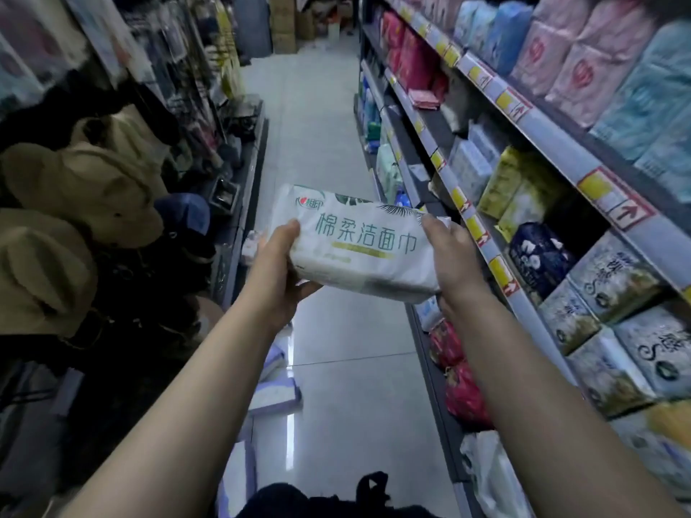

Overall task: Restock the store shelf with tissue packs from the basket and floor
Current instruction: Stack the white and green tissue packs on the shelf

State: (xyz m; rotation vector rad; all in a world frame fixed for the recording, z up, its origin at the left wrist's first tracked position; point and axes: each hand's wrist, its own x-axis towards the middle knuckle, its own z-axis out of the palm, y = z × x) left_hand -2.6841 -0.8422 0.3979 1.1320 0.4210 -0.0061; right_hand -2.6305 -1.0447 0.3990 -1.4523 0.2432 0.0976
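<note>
Both ends of the tissue pack are gripped, one by each of my hands. The left hand takes the left end, with the thumb curled over the top face and the fingers wrapped underneath. The right hand takes the right end with the thumb on top; I cannot see its fingers, which are hidden behind the pack.

The pack is a soft, slightly crumpled white plastic wrapper. Its face is turned up toward me and its right end sits lower than its left. Large teal-green Chinese characters run across the face, with a thin yellow-green band below them. A small red heart logo marks the far left corner, and green leaf prints run along the far edge.

I am holding it in mid-air over the grey tiled floor of the aisle, just left of the shelf on the right. That shelf is stocked with other goods, among them yellow-green packs and a dark blue pack on the tier nearest the right hand. Red packs sit on a lower tier. Near the left side of the aisle, pale packs lie on the floor. Tan hats hang on the left rack.
</note>
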